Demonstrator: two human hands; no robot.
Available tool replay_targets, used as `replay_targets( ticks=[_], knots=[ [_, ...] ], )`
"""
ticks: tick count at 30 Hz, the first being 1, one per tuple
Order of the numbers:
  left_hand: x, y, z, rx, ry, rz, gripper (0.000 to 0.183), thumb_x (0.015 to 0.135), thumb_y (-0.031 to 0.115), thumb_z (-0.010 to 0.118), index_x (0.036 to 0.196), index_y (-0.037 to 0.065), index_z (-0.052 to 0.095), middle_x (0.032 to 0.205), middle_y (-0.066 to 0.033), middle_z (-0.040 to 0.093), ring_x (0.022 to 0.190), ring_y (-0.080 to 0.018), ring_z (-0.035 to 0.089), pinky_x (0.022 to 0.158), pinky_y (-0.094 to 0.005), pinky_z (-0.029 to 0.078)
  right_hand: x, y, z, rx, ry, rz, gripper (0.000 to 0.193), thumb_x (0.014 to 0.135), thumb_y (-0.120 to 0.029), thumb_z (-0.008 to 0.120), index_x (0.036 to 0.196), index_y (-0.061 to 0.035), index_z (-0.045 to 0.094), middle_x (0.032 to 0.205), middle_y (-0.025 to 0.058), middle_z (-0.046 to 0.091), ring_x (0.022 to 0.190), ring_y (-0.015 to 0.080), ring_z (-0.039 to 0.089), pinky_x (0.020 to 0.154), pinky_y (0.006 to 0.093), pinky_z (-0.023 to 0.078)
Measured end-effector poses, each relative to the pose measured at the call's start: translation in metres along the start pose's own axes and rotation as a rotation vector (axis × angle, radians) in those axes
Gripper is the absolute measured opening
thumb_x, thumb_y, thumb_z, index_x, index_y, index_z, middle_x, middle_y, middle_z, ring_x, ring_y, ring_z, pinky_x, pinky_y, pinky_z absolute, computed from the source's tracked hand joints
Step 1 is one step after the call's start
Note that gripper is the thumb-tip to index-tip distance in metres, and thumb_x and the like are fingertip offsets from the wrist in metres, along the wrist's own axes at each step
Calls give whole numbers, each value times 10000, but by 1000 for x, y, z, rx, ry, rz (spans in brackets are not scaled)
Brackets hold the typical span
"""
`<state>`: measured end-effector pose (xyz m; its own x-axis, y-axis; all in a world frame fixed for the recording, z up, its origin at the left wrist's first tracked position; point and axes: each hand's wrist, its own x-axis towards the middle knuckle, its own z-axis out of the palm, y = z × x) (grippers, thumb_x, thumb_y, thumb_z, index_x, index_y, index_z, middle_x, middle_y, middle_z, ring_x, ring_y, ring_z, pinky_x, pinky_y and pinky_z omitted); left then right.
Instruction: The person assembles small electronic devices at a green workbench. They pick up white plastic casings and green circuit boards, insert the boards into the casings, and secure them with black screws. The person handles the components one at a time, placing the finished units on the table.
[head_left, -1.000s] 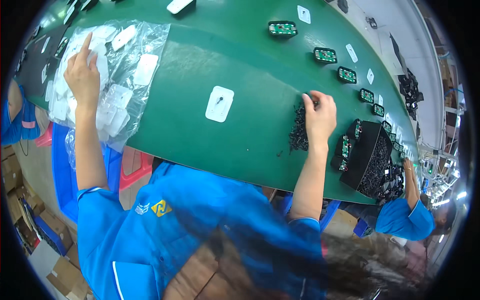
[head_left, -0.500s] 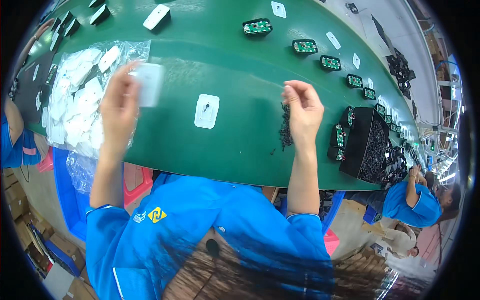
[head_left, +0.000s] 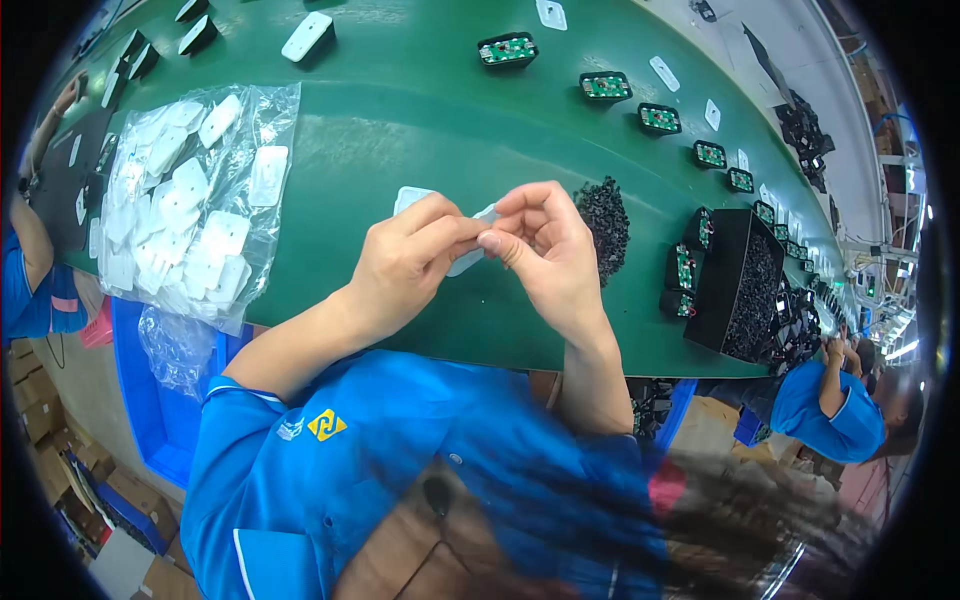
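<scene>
My left hand [head_left: 415, 258] and my right hand [head_left: 545, 255] meet over the middle of the green table. Between them is a thin white plastic plate [head_left: 466, 263], mostly hidden by the fingers. The left fingers pinch it. My right thumb and fingertips are pressed together at its near face; whether they hold a small part is hidden. A second white plastic plate [head_left: 412, 197] lies on the table, partly covered by my left hand. To the right of my right hand is a pile of small black parts [head_left: 604, 225].
A clear plastic bag [head_left: 270, 105] with many white plates lies at left. Black housings with green circuit boards [head_left: 605, 87] line the far side. At right stands a black box [head_left: 715, 290] of small black parts. A blue crate [head_left: 160, 430] sits below the table edge. Co-workers are at both sides.
My left hand has moved right from beside the bag, bringing a white plate to the middle. My right hand has moved left, away from the black pile, to meet it.
</scene>
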<state>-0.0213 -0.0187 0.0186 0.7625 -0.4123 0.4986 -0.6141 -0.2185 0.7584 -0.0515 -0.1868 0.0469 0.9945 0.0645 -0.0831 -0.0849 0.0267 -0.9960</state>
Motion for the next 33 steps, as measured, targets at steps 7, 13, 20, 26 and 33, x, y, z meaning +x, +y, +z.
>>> replay_targets(
  ticks=[7, 13, 20, 26, 33],
  knots=[
    [-6, 0, 0, -102, 46, -151, 166, 756, -61, 647, 908, 5, 641, 773, -106, 561, 663, -204, 572, 565, -287, 455, -8, 12, 0, -42, 32, 33, 97, 861, -66, 643, 894, 15, 601, 830, 12, 592, 742, 54, 547, 664, 192, 438],
    [-11, -2, 0, -278, 74, -342, 298, 815, -47, 611, 1104, 21, 588, 830, -65, 562, 730, -124, 575, 632, -250, 478, -7, 14, 5, 98, 70, 23, 62, 879, -18, 607, 928, 15, 587, 853, 3, 558, 748, 43, 519, 664, 183, 424],
    [-16, -13, -16, -409, 22, -630, 348, 834, -33, 583, 1177, 31, 576, 883, -36, 567, 792, -111, 576, 744, -246, 488, -11, 19, 15, -48, 137, -112, 71, 845, 8, 636, 909, 0, 606, 842, 13, 534, 733, 55, 506, 644, 186, 410],
    [-12, -4, -33, 223, -16, -205, 333, 769, -46, 611, 1095, 24, 596, 872, -82, 579, 693, -205, 546, 693, -277, 485, -10, 23, 24, -118, 164, -186, 58, 843, -17, 647, 885, 2, 613, 774, 9, 546, 622, 39, 461, 524, 179, 346],
    [-19, -10, -31, -159, 30, -573, 302, 820, -12, 604, 1112, 15, 533, 921, -75, 589, 831, -142, 596, 714, -268, 520, -15, 17, 31, -282, 120, -172, 62, 843, -19, 639, 882, 11, 601, 766, 14, 543, 580, 51, 438, 509, 193, 353]
  ],
)
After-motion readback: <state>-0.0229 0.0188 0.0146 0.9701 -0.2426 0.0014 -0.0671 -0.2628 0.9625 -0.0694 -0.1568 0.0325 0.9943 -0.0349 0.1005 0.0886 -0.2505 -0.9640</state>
